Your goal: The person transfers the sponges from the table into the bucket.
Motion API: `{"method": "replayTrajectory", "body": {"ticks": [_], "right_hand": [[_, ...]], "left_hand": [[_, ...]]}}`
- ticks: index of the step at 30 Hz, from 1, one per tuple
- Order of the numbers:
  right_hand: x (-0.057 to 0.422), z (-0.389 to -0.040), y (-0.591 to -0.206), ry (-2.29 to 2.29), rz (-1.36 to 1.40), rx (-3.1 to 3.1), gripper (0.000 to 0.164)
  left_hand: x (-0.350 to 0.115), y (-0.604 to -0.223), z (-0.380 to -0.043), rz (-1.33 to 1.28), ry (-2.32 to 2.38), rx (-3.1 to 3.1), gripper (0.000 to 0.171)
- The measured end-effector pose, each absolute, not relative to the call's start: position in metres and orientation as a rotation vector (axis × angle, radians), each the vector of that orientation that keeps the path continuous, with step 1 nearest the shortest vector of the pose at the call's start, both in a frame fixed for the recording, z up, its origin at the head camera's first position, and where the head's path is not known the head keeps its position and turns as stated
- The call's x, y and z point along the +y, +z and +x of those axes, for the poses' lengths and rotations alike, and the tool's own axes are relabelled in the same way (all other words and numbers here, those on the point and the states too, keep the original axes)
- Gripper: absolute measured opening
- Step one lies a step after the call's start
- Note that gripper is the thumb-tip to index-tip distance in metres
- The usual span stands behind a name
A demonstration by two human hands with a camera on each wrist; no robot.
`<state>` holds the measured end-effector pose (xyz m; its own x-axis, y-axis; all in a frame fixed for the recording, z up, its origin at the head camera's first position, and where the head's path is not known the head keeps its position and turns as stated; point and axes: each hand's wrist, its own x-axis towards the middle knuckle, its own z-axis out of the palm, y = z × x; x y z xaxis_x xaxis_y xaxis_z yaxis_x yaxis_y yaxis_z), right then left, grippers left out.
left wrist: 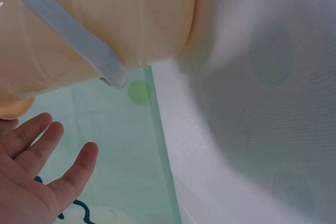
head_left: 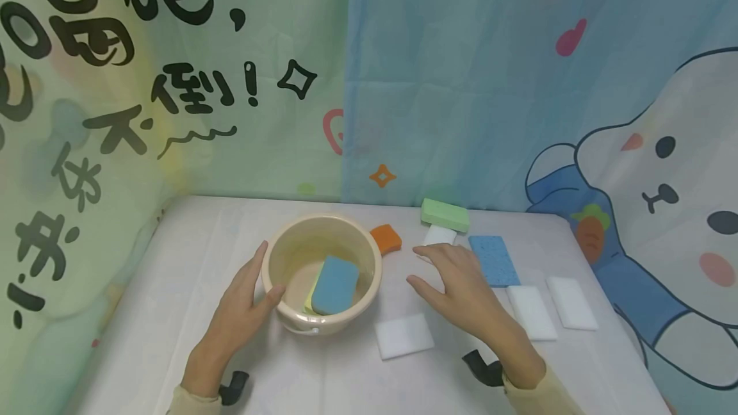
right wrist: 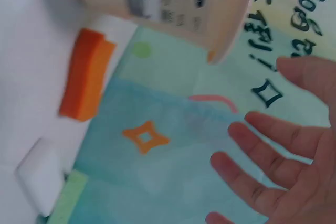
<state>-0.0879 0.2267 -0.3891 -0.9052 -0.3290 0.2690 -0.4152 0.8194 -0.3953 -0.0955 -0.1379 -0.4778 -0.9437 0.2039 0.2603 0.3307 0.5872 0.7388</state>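
A cream bucket stands on the table, with a blue sponge and part of a yellow sponge inside. My left hand is at the bucket's left side, thumb overlapping the rim and the other fingers extended along the outside. In the left wrist view those fingers are spread close below the bucket wall. To the bucket's right, my right hand hovers over the table with fingers spread and nothing in them. It partly covers a white sponge in the head view.
An orange sponge lies against the bucket's right side in the head view. Behind my right hand is a green sponge block. A flat blue sponge and several white pads lie around that hand. Printed curtains hang behind the table.
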Motion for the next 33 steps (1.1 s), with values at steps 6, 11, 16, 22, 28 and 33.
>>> {"method": "replayTrajectory", "body": {"ticks": [6,11,16,22,28,33], "right_hand": [[0.244,-0.084,-0.407,0.711,0.568,-2.847,0.044],[0.255,-0.081,-0.42,0.735,0.55,-2.845,0.042],[0.262,-0.079,-0.431,0.766,0.552,-2.862,0.038],[0.27,-0.075,-0.447,0.805,0.581,-2.897,0.039],[0.275,-0.071,-0.462,0.841,0.598,-3.01,0.047],[0.278,-0.069,-0.47,0.862,0.565,-3.146,0.057]], "left_hand": [[-0.138,-0.477,-0.095,-0.458,-1.286,-2.661,0.077],[-0.138,-0.476,-0.094,-0.461,-1.279,-2.656,0.076],[-0.137,-0.476,-0.095,-0.462,-1.282,-2.659,0.076],[-0.137,-0.477,-0.095,-0.471,-1.273,-2.656,0.078],[-0.137,-0.476,-0.096,-0.478,-1.274,-2.644,0.078],[-0.137,-0.477,-0.096,-0.466,-1.28,-2.65,0.078]]}}
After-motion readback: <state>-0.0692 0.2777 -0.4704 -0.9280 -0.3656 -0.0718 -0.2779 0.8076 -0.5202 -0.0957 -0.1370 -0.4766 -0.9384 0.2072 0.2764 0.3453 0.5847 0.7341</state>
